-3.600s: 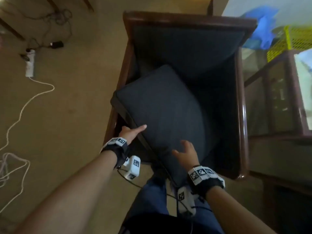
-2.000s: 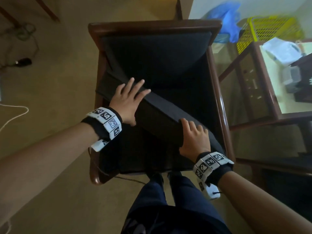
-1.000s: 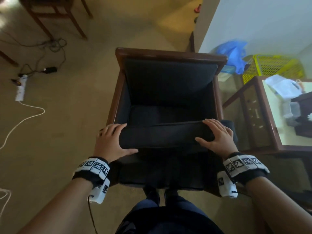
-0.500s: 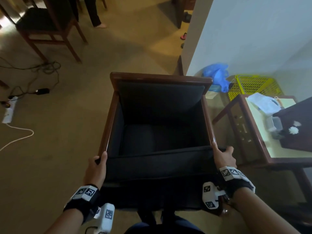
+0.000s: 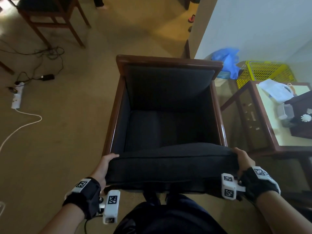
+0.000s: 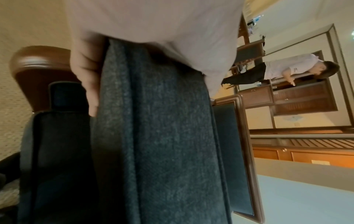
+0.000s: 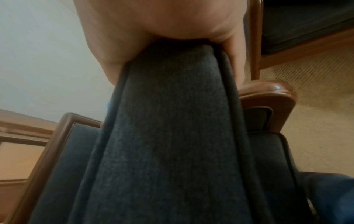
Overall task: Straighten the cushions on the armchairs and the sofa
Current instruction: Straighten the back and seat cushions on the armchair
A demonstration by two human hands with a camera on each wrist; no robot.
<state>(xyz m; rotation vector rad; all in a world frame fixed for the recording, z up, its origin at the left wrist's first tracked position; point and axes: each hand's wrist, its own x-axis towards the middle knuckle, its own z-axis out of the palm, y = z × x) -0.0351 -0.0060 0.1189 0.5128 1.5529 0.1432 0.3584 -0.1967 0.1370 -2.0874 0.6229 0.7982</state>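
A dark grey seat cushion [image 5: 170,168] is held up on edge at the front of a wooden-framed armchair [image 5: 112,125]. My left hand [image 5: 105,163] grips its left end, thumb over the top. My right hand [image 5: 243,162] grips its right end the same way. In the left wrist view the fingers [image 6: 86,78] wrap the cushion [image 6: 162,144] edge beside the armrest [image 6: 36,66]. The right wrist view shows my hand pinching the cushion [image 7: 172,128] end. The seat base [image 5: 160,129] behind the cushion is bare and dark.
A glass-topped side table [image 5: 263,115] with papers and a dark box stands right of the armchair. A yellow basket [image 5: 265,73] and blue bag [image 5: 226,59] sit by the wall. Cables and a power strip [image 5: 16,97] lie on the carpet left. A wooden chair [image 5: 49,17] stands far left.
The cushion went from lying askew on the seat to being lifted and pulled toward me. My hands slid from its top face out to its two ends.
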